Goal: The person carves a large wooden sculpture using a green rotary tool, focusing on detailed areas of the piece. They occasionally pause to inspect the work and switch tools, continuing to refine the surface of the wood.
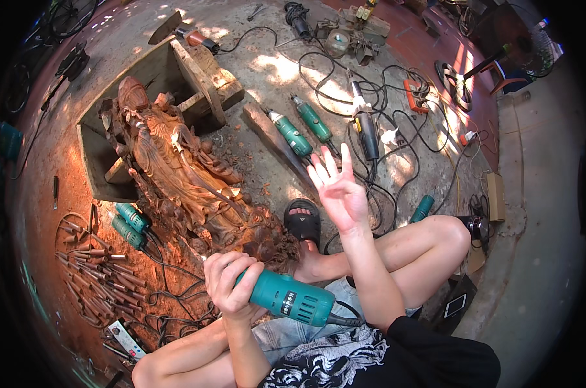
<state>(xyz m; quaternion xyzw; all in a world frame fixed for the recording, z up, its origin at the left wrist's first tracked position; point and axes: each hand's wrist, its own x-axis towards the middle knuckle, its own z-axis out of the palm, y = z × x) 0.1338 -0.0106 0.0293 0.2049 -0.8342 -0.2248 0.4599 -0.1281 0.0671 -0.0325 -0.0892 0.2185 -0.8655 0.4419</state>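
A green electric die grinder (299,299) lies across my lap area, its cord leaving the right end. My left hand (227,283) is wrapped round its front end, and the tip is hidden beyond my fingers. My right hand (338,191) is raised over my bent leg, fingers spread and holding nothing. In front of me a large reddish-brown wood carving (180,152) of a robed figure leans back against a wooden box frame (89,132). Its lower end is close to my left hand; whether the grinder's tip touches it I cannot tell.
Many gouges and chisels (102,278) lie on the dusty floor at left, beside two green grinders (130,226) and a power strip (125,339). Further grinders (292,134), a wooden plank (273,139), tangled cords (396,123) and a fan (526,48) occupy the right and far side.
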